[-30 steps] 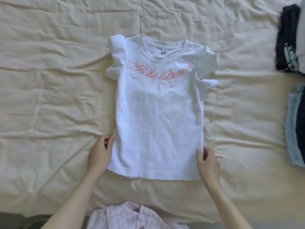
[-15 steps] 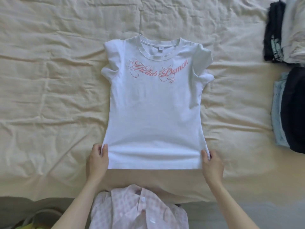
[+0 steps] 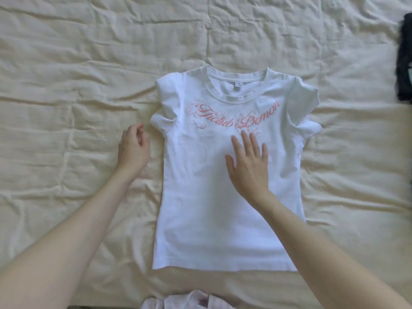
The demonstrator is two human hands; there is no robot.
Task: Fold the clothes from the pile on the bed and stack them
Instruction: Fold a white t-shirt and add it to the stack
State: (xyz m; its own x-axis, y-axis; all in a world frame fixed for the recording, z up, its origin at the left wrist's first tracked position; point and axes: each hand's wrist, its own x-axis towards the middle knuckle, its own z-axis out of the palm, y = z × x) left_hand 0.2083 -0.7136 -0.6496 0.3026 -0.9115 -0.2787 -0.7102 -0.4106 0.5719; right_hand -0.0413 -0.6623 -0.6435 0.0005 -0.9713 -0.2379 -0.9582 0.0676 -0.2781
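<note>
Fingers (image 3: 249,141) flat on T-shirt (image 3: 200,208); collar away, hem near.

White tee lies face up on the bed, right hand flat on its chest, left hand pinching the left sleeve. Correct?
Not quite. In the head view the left hand holds nothing: it hovers beside the white tee, fingers loosely curled, clear of the sleeve. The rest stands: the tee lies face up on the bed, and the right hand is flat on its chest just below the pink print.
</note>
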